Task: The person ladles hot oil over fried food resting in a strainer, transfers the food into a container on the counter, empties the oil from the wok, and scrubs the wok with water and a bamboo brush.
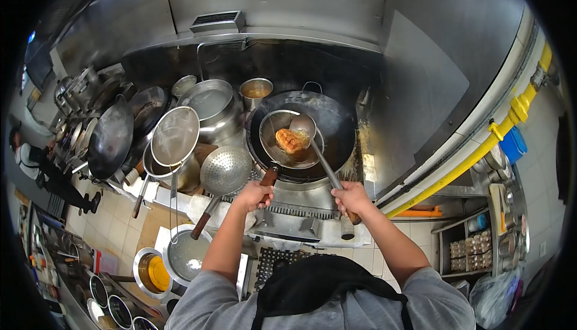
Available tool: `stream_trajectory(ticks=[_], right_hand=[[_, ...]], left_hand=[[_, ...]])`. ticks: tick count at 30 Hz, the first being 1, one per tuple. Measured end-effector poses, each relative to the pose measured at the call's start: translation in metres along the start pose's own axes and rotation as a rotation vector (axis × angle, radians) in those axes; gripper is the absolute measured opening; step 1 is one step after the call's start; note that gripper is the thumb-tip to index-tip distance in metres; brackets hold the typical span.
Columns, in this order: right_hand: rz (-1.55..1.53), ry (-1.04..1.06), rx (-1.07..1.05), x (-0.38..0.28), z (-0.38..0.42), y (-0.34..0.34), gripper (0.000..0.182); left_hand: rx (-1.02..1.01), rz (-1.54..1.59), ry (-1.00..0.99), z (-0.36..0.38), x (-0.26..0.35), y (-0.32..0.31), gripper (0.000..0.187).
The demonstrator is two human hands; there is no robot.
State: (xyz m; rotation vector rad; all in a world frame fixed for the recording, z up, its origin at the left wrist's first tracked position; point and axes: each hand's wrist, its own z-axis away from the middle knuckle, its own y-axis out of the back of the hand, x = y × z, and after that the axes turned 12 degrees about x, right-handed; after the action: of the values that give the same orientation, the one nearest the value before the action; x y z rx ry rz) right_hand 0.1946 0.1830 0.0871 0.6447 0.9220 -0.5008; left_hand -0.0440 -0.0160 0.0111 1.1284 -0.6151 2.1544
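My left hand [255,196] is closed round the wooden handle of a round mesh strainer [268,133], whose basket sits over a large dark wok [338,110]. A golden-brown fried piece of food [290,141] lies in the mesh. In my right hand [351,199] is the long handle of a metal ladle [302,124]. The ladle's bowl overlaps the upper right of the strainer, right beside the food. Left of the wok, close to my left forearm, rests a perforated skimmer [226,171] with a wooden handle.
Behind the skimmer stand a pot of cloudy liquid [207,98] and a small pot of brownish liquid [256,89]. Another mesh strainer [175,136] lies farther left. A yellow pipe [469,152] runs along the right wall. At far left is another person [54,174].
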Motion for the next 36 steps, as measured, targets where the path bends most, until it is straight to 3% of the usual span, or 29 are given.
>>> stream_trajectory(ticks=[1,3,8,12,14,15,17,18,20,28,32,36], right_hand=[[0.006,0.001,-0.003,-0.003,-0.003,0.003,0.015],[-0.337,-0.188,-0.112,-0.002,-0.008,0.012,0.011],[-0.500,-0.267,-0.121,0.001,-0.006,0.021,0.013],[-0.302,-0.105,-0.095,0.003,0.002,0.016,0.011],[-0.032,0.062,-0.023,0.010,0.001,0.013,0.021],[-0.035,0.063,-0.022,0.015,-0.002,0.012,0.021],[0.303,0.317,0.093,0.021,-0.004,0.011,0.038],[0.303,0.315,0.093,0.025,-0.002,0.011,0.038],[0.621,0.600,0.347,0.019,0.013,0.005,0.052],[0.669,0.625,0.251,0.016,0.067,0.009,0.056],[0.819,0.510,0.185,0.025,0.075,0.009,0.055],[0.928,0.614,0.206,0.035,0.061,0.005,0.055]], left_hand=[[0.001,-0.022,0.001,-0.001,0.003,0.000,0.009],[0.005,-0.035,0.006,0.000,0.004,-0.001,0.009],[0.057,-0.044,0.003,0.005,0.013,-0.007,0.009],[0.031,-0.014,0.035,0.010,0.014,-0.004,0.009],[0.007,0.039,0.018,0.012,0.011,-0.003,0.009],[0.006,0.035,0.017,0.012,0.009,-0.002,0.009],[-0.015,0.101,0.031,0.011,0.006,-0.002,0.009],[-0.014,0.101,0.033,0.010,0.004,-0.002,0.009],[-0.028,0.144,0.048,0.009,0.003,-0.002,0.009],[0.001,0.147,0.026,-0.006,0.005,-0.005,0.009],[0.004,0.133,0.027,-0.006,0.008,-0.008,0.009],[0.013,0.098,0.023,-0.009,0.005,-0.008,0.007]])
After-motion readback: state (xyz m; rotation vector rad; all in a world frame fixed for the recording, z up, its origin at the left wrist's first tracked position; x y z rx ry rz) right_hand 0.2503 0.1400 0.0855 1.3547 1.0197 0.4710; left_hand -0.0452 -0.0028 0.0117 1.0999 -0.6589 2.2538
